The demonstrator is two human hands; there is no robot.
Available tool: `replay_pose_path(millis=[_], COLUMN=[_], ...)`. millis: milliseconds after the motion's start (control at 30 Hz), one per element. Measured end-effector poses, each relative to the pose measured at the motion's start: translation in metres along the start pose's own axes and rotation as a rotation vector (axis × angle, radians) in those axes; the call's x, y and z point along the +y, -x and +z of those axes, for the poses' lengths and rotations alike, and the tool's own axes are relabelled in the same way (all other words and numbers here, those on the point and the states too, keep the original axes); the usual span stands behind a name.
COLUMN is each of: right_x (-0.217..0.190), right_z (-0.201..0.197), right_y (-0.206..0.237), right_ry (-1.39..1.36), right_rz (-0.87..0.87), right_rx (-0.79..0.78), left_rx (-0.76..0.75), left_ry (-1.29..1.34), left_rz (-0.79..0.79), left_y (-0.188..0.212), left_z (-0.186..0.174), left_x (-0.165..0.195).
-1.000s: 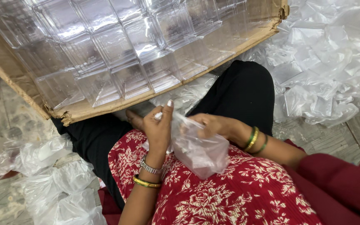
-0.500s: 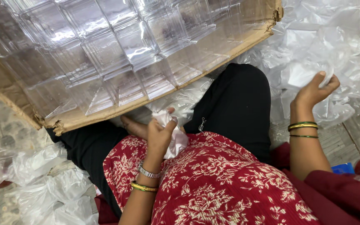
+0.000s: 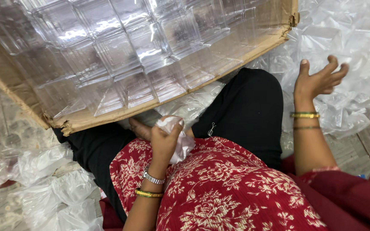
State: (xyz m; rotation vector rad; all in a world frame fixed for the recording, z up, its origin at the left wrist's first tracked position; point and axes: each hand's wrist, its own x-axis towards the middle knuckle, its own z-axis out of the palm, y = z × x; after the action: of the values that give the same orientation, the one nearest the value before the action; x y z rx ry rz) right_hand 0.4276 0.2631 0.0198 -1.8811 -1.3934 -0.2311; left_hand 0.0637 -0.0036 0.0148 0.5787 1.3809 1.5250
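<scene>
The left hand [image 3: 164,141] pinches a crumpled clear bag [image 3: 175,136], the right hand [image 3: 315,81] has spread, empty fingers, and many bags [image 3: 352,64] lie around.

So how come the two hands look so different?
The left hand is closed around a crumpled clear plastic bag near the lap; the right hand is open, fingers spread, holding nothing. The left hand sits low by the red flowered cloth, while the right hand is lifted out over the pile of clear plastic. The left wrist has a watch and one gold bangle; the right has only bangles. Both are bare.
</scene>
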Motion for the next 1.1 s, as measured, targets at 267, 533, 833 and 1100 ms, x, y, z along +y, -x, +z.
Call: replay_pose_path(millis=[267,533,833,1100], right_x=[-0.152,-0.211,-0.188,-0.19], right_z=[-0.084,-0.107,-0.093,-0.087], right_y=[0.122,0.184,0.16,0.157], right_ry=[-0.965,-1.22,-1.353,-1.253], right_rz=[-0.655,-0.249,-0.038,0.162], right_rx=[-0.832,-1.286,-1.476,-1.37], left_rx=[-0.134,-0.057,0.061,-0.019], left_ry=[0.117,0.203,0.116,0.118], left_rz=[0.256,0.272,0.25,0.25], left_y=[-0.001,0.023,0.013,0.017], left_z=[0.023,0.009,-0.007,-0.004], left_x=[0.037,0.063,0.06,0.053])
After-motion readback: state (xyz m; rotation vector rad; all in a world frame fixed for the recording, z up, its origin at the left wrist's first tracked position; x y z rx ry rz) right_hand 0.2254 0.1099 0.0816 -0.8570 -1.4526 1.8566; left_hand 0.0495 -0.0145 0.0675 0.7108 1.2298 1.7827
